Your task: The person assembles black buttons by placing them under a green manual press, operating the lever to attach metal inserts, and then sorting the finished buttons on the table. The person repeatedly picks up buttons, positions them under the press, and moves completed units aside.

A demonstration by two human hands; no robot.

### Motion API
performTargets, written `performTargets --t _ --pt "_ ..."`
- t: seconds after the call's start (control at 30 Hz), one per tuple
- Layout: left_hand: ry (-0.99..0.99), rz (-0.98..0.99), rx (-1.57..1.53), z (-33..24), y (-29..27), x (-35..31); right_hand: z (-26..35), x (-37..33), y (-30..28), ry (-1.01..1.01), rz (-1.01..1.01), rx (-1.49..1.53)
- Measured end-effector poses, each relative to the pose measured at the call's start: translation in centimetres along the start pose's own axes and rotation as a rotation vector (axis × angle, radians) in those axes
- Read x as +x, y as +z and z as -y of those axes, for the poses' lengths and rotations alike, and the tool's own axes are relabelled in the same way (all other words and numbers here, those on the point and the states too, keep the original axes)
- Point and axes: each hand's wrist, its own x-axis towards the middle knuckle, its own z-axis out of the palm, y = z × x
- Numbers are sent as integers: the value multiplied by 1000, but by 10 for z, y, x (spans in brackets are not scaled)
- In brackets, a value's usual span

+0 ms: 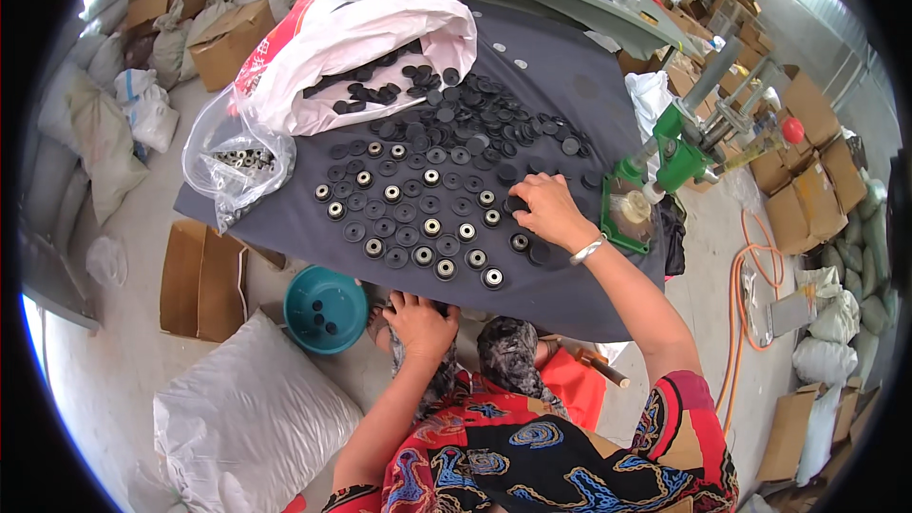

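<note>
My right hand reaches over the dark-covered table, fingers curled down on a black round disc at their tips. The fingers partly hide that disc. Left of it, black discs lie spread out singly, some with a shiny metal ring set in the middle, such as the ringed disc. Beyond them is a heap of plain black discs, spilling from a white sack lying on its side. My left hand rests on my knee below the table's near edge, fingers spread, holding nothing.
A green hand press with a red knob stands at the table's right. At the left lies a clear bag of small metal rings. Below are a teal basin with a few discs, an open carton and a stuffed white sack.
</note>
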Motion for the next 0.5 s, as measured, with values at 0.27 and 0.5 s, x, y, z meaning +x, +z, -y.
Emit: performTargets --t 0.27,0.5 --pt "-10 24 -28 0 -2 0 -3 10 7 5 -35 -130" --pt "-25 64 -13 0 -2 -1 -2 15 0 47 -40 -287"
